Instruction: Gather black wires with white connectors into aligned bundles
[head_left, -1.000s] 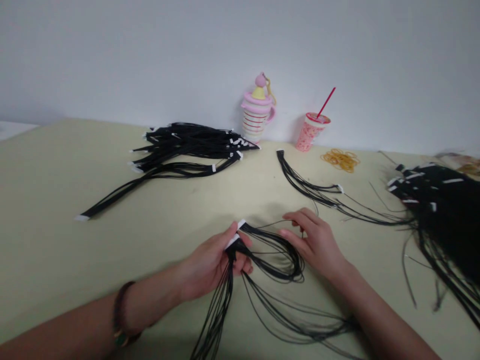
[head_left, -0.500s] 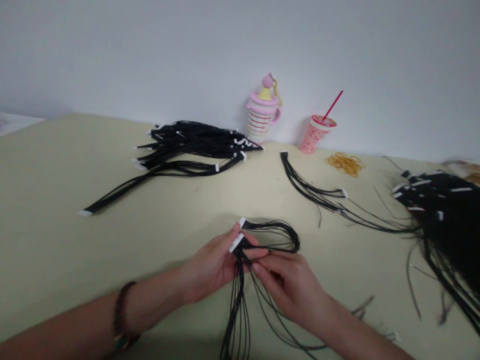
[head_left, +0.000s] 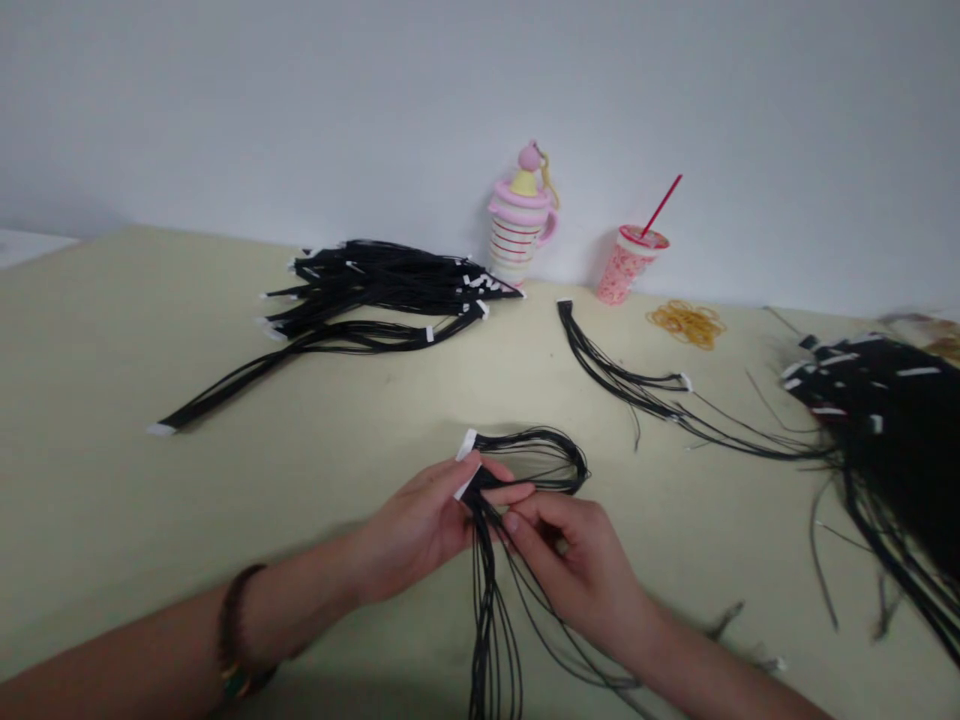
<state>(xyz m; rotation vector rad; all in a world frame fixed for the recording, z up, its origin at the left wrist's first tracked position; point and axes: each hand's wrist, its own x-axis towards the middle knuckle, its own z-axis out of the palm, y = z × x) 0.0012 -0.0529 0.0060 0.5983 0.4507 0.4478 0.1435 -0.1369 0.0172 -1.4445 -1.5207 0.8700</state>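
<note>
Near the front middle of the table, my left hand [head_left: 435,515] is closed around a wiring harness [head_left: 491,570] of thin black wires, just below its white connectors [head_left: 466,442]. One bundle of its wires loops out to the right past my fingers; the others hang down toward the lower edge of the view. My right hand [head_left: 574,555] pinches some of those black wires between thumb and forefinger, close beside the fingers of my left hand. How many wires sit in that pinch I cannot tell.
A pile of black harnesses [head_left: 382,285] lies at back left, and a larger heap [head_left: 900,430] at right. Between them lies one harness [head_left: 600,360]. A pink-lidded cup [head_left: 517,230], a tumbler with straw [head_left: 626,265] and rubber bands [head_left: 686,323] stand or lie near the wall.
The connectors have tilted and shifted slightly left in my left hand. The hanging wires have swung right, while my right hand keeps its pinch close by. The view has shifted a little.
</note>
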